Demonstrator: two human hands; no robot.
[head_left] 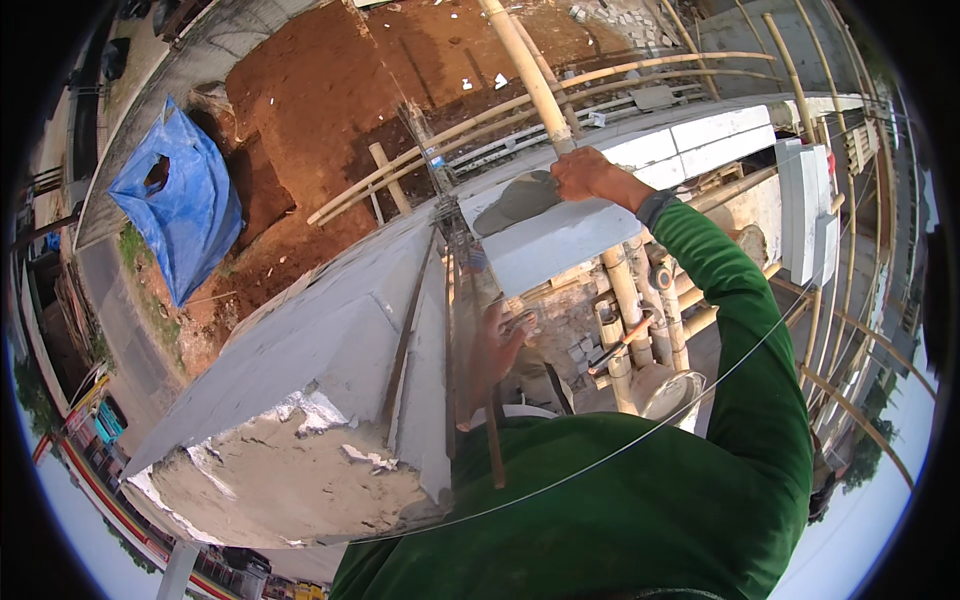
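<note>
My right hand [592, 177], in a green sleeve with a dark band at the wrist, is closed in a fist over the top of a wall of pale blocks [570, 240]. What it grips is hidden by the fingers. Directly beside it lies a flat grey-olive shape [520, 203]; whether it is wet mortar or a blade is unclear. A bamboo pole [527, 70] rises just beyond the fist. My left hand [497, 350] is lower, behind upright steel rebar [460, 250], blurred and partly covered, its fingers hard to make out.
A large plastered concrete block [290, 370] with a broken end stands at left. Bamboo scaffold poles [622, 285] and a bucket [668, 392] are below my right arm. A thin wire [620, 440] crosses my front. Beyond the wall, red soil [310, 90] and a blue tarp [185, 205] lie lower down.
</note>
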